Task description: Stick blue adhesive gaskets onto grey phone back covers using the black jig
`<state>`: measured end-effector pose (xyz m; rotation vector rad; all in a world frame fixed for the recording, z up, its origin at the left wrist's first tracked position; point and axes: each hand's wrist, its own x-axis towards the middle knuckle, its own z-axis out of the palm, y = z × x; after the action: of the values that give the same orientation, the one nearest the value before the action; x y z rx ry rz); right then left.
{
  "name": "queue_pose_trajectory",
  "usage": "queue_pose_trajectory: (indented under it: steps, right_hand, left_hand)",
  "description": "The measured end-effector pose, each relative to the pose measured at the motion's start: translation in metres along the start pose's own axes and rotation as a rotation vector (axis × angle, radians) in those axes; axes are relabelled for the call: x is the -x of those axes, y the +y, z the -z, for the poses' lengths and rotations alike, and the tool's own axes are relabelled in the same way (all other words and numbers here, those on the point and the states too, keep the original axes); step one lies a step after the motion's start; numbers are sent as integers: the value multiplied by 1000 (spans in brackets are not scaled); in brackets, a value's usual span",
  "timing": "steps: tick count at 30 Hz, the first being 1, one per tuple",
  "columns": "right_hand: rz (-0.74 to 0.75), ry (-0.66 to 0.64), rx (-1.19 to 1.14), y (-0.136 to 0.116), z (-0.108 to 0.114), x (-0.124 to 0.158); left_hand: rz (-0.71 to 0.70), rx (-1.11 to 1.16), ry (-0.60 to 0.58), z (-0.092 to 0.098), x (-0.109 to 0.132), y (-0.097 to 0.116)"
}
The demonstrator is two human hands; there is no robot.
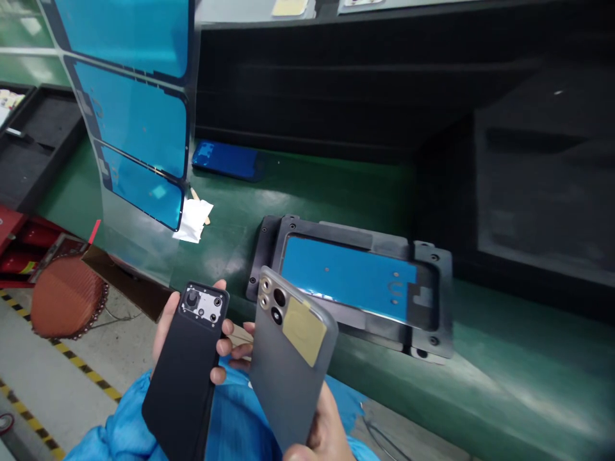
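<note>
My left hand (223, 346) is closed around a black phone body (184, 378), its fingers along both long edges. A silvery camera plate with several round openings (202, 303) shows at its top end. Held beside it, a grey phone back (283, 378) with round camera lenses and a yellow sticker (304, 331) is tilted in my right hand (329, 426). That hand wraps its lower right edge, and some fingertips show at its left side. The two pieces are close together but apart. Behind them on the bench lies a dark fixture (384, 238) with a blue phone-shaped film (346, 272) in it.
A clear sheet with blue phone-shaped films (132, 121) hangs at the upper left. On the green bench (317, 192) lie a crumpled white wipe (194, 219) and a blue-covered phone-shaped piece (228, 160). Black panels (307, 96) rise behind. A round brown stool (70, 294) stands lower left.
</note>
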<state>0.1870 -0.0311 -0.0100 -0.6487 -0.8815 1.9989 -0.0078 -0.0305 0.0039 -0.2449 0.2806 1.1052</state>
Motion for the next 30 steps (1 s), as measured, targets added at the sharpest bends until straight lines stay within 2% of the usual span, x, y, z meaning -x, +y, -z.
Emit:
queue_pose_trajectory:
  steps: [5,11,23,30]
  right_hand:
    - [-9,-5,-53,0,-4,0]
    - [22,-41,-101,-2,-5,-6]
    - [18,-50,-43,-3,-2,-7]
    - [54,-73,-53,-6,-5,-11]
  left_hand:
    - [-39,-54,-15,0,-3,-1]
    - [18,-37,15,2,-4,0]
    - [42,-22,85,6,-3,3]
    - [54,9,49,6,-3,3]
